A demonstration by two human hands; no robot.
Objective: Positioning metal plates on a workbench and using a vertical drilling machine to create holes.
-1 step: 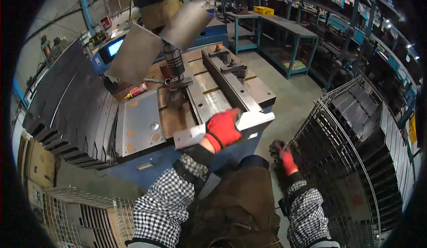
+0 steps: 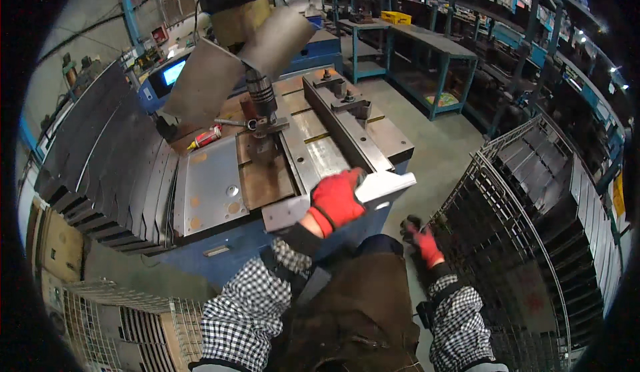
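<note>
My left hand (image 2: 337,202), in a red glove, is closed over the middle of a long bent metal plate (image 2: 280,213). The plate lies crosswise above the front edge of the machine table, its bright folded end sticking out to the right. Lower right, my right hand (image 2: 421,240), in a red glove with dark fingers, hangs apart from the plate beside a wire basket. Its fingers look spread and loosely bent, with nothing visible in them. Behind the left hand are two long steel fixture bars (image 2: 347,129) and a drill chuck (image 2: 261,92).
Dark metal plates (image 2: 100,152) stand stacked at left. A flat plate (image 2: 212,179) lies on the table near a red and yellow bottle (image 2: 205,137). The right wire basket (image 2: 517,219) holds stacked parts; another wire basket (image 2: 120,295) stands lower left. A workbench (image 2: 433,42) is behind.
My left hand and the plate have shifted slightly down and to the right. My right hand has moved a little to the left and down.
</note>
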